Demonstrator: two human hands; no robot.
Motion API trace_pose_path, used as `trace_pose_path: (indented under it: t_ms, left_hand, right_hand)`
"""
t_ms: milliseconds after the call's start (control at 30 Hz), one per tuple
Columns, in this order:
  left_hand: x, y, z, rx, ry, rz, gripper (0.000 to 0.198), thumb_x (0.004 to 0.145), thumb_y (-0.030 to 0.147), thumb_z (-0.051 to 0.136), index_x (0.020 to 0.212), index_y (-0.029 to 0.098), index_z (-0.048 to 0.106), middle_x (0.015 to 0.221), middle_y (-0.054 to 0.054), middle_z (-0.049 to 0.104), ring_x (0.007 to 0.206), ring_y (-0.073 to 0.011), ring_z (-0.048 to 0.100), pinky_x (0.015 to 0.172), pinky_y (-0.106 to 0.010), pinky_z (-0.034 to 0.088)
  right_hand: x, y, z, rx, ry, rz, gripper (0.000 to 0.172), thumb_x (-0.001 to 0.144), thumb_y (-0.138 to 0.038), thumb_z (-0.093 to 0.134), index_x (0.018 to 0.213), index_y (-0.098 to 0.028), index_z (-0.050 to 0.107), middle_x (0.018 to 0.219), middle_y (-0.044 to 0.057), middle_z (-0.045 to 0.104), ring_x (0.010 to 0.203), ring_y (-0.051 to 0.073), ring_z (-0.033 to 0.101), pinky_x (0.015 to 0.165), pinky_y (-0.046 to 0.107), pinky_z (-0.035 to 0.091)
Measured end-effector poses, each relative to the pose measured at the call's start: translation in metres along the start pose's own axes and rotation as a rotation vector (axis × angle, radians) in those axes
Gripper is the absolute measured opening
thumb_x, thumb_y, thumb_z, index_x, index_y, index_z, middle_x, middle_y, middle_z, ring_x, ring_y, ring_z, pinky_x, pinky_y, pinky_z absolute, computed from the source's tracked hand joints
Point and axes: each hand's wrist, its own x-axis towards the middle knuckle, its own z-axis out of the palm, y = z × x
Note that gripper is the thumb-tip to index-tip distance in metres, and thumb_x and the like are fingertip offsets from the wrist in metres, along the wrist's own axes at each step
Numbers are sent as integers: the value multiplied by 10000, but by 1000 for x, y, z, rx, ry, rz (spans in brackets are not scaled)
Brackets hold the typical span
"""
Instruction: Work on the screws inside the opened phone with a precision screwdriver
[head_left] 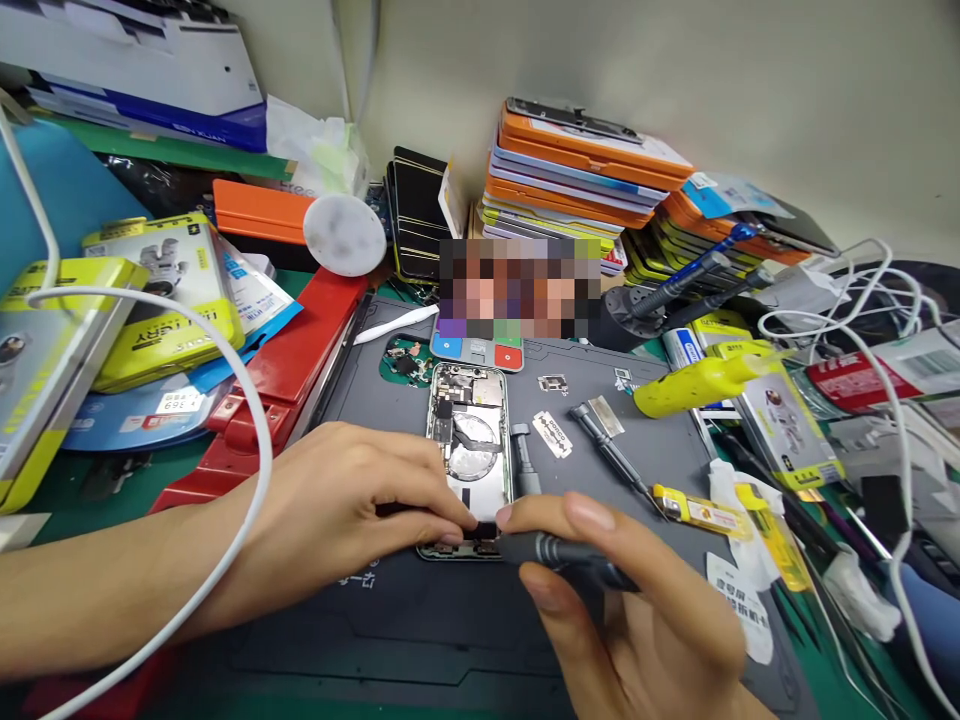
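Note:
An opened phone point(471, 440) lies back-up on a dark grey work mat point(420, 620), its inner parts and round coil showing. My left hand point(337, 510) rests on the mat beside it, fingers pinched on a thin black tool, maybe tweezers, holding a small black part point(486, 528) at the phone's lower end. My right hand point(637, 610) grips a dark grey screwdriver point(562, 552) whose tip points at that same spot. The bottom edge of the phone is partly hidden by my fingers.
On the mat lie a razor blade point(552, 434), a second screwdriver point(607, 450), a yellow tool point(697, 385) and small parts point(409, 362). Stacks of orange phone boxes point(585, 170) stand behind. Yellow packages point(150, 300) and a red case point(292, 360) crowd the left. White cables point(247, 480) loop across both sides.

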Motion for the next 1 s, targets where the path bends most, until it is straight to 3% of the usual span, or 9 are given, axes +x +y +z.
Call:
trace_pose_path:
  t_ms: [100, 200, 267, 433, 600, 733, 833, 1000]
  left_hand:
    - [0, -1, 1, -10, 21, -15, 166, 1054, 153, 767, 1091, 244, 901, 1013, 41, 829, 894, -87, 790, 817, -117, 525]
    - [0, -2, 2, -6, 48, -23, 155, 1065, 161, 750, 1079, 226, 890, 1026, 34, 826, 907, -91, 782, 831, -122, 525]
    - [1, -2, 2, -4, 52, -24, 144, 1066, 172, 750, 1067, 216, 888, 1014, 32, 824, 901, -96, 780, 822, -127, 527]
    - [1, -2, 3, 30, 39, -8, 161, 1069, 171, 745, 1054, 221, 897, 1025, 38, 841, 925, -108, 796, 819, -133, 531]
    - [1, 1, 3, 26, 89, -94, 156, 1054, 187, 738, 1000, 236, 875, 971, 43, 816, 833, -116, 755, 742, -188, 525]
    - [0, 3, 4, 78, 105, -151, 152, 1013, 156, 753, 909, 236, 830, 884, 62, 783, 734, -104, 697, 642, -211, 475]
    - [-1, 3, 4, 103, 104, -136, 148, 1021, 154, 751, 940, 237, 842, 931, 55, 798, 797, -117, 723, 690, -221, 486]
    - [-1, 4, 4, 52, 137, -193, 200, 1076, 196, 680, 982, 247, 849, 959, 56, 803, 866, -127, 732, 767, -239, 493]
  right_hand:
    - [-3, 0, -4, 10, 119, 8, 719, 981, -9, 664, 1653, -181, 475, 1158, 92, 848, 884, 202, 849, 818, 336, 745]
    - [-1, 0, -3, 65, 209, 97, 621, 1032, -70, 658, 1618, -230, 529, 1105, 83, 845, 742, 204, 819, 671, 354, 743]
    - [2, -1, 2, 139, 247, 197, 535, 1078, -132, 628, 1586, -286, 559, 1078, 57, 832, 768, 197, 816, 642, 334, 735]
    - [7, 0, 16, 430, 314, 438, 475, 1135, -147, 567, 1548, -378, 525, 1109, -1, 804, 885, 150, 809, 750, 287, 752]
    - [10, 4, 18, 548, 312, 535, 405, 1152, -187, 568, 1524, -334, 508, 1093, 1, 806, 841, 131, 784, 754, 274, 758]
    - [10, 6, 17, 547, 294, 524, 410, 1152, -190, 563, 1534, -326, 497, 1096, 12, 803, 839, 142, 777, 729, 282, 763]
    - [9, 7, 17, 445, 258, 463, 453, 1145, -161, 552, 1561, -331, 492, 1105, 21, 797, 856, 158, 795, 721, 289, 761]
    - [0, 9, 17, 89, 137, 120, 456, 1137, -153, 535, 1586, -230, 553, 1073, 96, 827, 947, 216, 849, 853, 347, 760]
